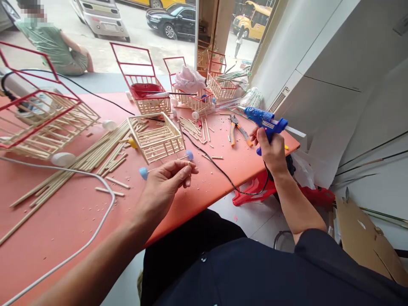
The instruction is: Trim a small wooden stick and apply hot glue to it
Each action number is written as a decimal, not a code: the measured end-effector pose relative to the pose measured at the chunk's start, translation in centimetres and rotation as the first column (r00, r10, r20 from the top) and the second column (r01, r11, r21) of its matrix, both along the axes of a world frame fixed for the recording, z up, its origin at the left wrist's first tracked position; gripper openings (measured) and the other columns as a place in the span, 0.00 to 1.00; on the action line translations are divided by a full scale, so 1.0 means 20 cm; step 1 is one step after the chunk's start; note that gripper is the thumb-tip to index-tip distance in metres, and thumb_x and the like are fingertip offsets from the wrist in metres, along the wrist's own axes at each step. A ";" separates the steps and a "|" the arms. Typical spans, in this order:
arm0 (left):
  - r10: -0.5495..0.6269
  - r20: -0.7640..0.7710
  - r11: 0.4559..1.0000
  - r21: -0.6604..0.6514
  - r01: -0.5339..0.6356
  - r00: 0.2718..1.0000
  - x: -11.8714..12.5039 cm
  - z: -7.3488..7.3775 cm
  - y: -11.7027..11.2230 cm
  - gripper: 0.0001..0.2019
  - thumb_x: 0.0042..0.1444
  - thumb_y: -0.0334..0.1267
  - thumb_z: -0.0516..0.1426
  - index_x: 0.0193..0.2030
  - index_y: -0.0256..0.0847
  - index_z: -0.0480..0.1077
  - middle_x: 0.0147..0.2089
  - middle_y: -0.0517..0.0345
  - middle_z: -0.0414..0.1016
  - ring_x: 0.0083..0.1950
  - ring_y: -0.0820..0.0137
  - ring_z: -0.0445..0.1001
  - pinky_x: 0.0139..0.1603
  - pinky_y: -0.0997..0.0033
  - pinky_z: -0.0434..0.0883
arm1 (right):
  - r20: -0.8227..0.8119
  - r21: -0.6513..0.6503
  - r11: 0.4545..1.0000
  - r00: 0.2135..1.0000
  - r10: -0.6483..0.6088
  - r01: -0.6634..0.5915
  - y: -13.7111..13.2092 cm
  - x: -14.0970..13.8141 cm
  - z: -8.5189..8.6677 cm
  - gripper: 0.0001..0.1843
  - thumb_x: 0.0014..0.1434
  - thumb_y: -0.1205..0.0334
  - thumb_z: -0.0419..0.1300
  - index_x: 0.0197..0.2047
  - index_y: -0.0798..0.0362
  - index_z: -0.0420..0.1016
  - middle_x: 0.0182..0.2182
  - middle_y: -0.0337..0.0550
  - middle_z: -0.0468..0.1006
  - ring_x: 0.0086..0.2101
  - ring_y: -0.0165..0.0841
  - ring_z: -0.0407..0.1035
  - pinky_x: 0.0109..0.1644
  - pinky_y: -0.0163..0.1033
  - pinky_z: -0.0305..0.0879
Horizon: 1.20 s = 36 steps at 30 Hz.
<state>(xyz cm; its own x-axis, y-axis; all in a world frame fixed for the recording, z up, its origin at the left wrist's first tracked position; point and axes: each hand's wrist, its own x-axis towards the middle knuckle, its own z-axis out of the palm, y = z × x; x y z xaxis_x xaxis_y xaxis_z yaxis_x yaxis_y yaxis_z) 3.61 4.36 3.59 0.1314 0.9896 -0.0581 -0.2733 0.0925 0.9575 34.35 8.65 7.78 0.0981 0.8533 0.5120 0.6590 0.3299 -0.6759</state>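
Observation:
My right hand (271,149) is wrapped round the handle of a blue glue gun (259,115), whose nozzle points left over the table's right side. My left hand (172,178) is closed in a pinch over the front edge of the table. Between its thumb and fingertips shows the pale end of a small wooden stick (189,164); the rest is hidden by the fingers. Just beyond that hand stands a small cart basket (156,138) of pale sticks, with blue wheels (189,155) at its near side and a yellow one (132,143) behind.
On the orange table (76,238) lie loose wooden sticks (79,159), pliers (235,129) and a white cable (110,208). A black cord (219,170) crosses the front edge. Carts with red handles (134,63) stand behind and left. A person (54,46) sits outside.

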 end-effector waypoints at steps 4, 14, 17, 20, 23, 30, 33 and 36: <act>0.030 -0.012 1.000 0.000 -0.030 0.999 0.00 0.01 -0.01 0.14 0.52 0.47 0.76 0.36 0.39 0.86 0.36 0.52 0.83 0.30 0.74 0.70 0.34 0.72 0.70 | -0.228 -0.216 0.874 0.893 0.388 -0.435 -0.20 -0.16 0.09 0.33 0.74 0.29 0.59 0.40 0.53 0.81 0.35 0.45 0.81 0.32 0.32 0.71 0.34 0.39 0.67; 0.107 -0.042 0.994 0.037 -0.105 0.993 -0.01 0.04 -0.01 0.10 0.53 0.43 0.74 0.37 0.40 0.85 0.33 0.55 0.82 0.31 0.72 0.72 0.36 0.70 0.72 | -0.282 -0.378 0.757 0.845 0.454 -0.533 -0.24 -0.26 0.03 0.38 0.69 0.23 0.61 0.38 0.55 0.79 0.32 0.43 0.75 0.28 0.27 0.63 0.30 0.36 0.60; 0.120 -0.043 0.992 0.035 -0.118 0.992 -0.01 0.04 -0.02 0.11 0.53 0.43 0.75 0.37 0.40 0.85 0.34 0.55 0.82 0.30 0.72 0.71 0.36 0.69 0.72 | -0.292 -0.379 0.748 0.837 0.462 -0.545 -0.24 -0.26 0.02 0.37 0.70 0.24 0.61 0.38 0.55 0.78 0.34 0.43 0.75 0.28 0.27 0.62 0.28 0.35 0.59; 0.119 -0.058 0.993 0.031 -0.118 0.991 -0.01 0.05 -0.02 0.11 0.54 0.45 0.74 0.38 0.39 0.86 0.35 0.54 0.82 0.29 0.73 0.70 0.34 0.70 0.71 | -0.316 -0.384 0.738 0.830 0.459 -0.555 -0.24 -0.27 0.02 0.37 0.70 0.25 0.61 0.38 0.55 0.78 0.31 0.41 0.72 0.28 0.27 0.62 0.28 0.35 0.59; 0.100 -0.115 0.995 -0.001 -0.101 0.988 -0.01 0.05 -0.02 0.13 0.54 0.47 0.74 0.38 0.39 0.86 0.30 0.57 0.78 0.28 0.73 0.67 0.33 0.70 0.69 | -0.345 -0.389 0.725 0.819 0.458 -0.569 -0.24 -0.27 0.02 0.37 0.70 0.25 0.61 0.38 0.55 0.78 0.27 0.39 0.69 0.27 0.28 0.62 0.29 0.36 0.60; 0.099 -0.110 0.995 0.000 -0.099 0.989 -0.01 0.04 -0.01 0.15 0.53 0.49 0.75 0.37 0.39 0.84 0.27 0.59 0.74 0.29 0.72 0.68 0.33 0.70 0.67 | -0.358 -0.407 0.706 0.812 0.462 -0.580 -0.25 -0.28 0.02 0.37 0.69 0.24 0.61 0.40 0.55 0.78 0.26 0.37 0.67 0.27 0.28 0.61 0.30 0.37 0.58; 0.102 -0.022 0.995 0.007 -0.102 0.995 -0.01 0.03 0.00 0.13 0.55 0.47 0.74 0.36 0.40 0.82 0.32 0.57 0.79 0.28 0.74 0.69 0.33 0.71 0.67 | -0.379 -0.407 0.698 0.804 0.458 -0.589 -0.25 -0.28 0.02 0.37 0.70 0.25 0.61 0.39 0.55 0.78 0.25 0.37 0.66 0.26 0.28 0.60 0.29 0.37 0.57; 0.155 0.111 0.987 0.010 -0.157 0.982 -0.01 0.04 0.00 0.14 0.53 0.44 0.75 0.35 0.41 0.78 0.36 0.58 0.80 0.28 0.76 0.68 0.32 0.73 0.67 | -0.415 -0.410 0.677 0.786 0.458 -0.612 -0.26 -0.27 0.02 0.36 0.71 0.26 0.60 0.39 0.55 0.77 0.25 0.37 0.67 0.26 0.28 0.60 0.29 0.37 0.57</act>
<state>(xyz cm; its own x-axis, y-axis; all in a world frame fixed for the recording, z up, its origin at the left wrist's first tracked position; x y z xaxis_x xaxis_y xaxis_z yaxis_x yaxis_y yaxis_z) 3.37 4.36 4.40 -0.0205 0.9992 -0.0335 -0.3860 0.0230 0.9222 28.87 3.50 8.16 -0.3972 0.9174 0.0250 0.2532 0.1357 -0.9578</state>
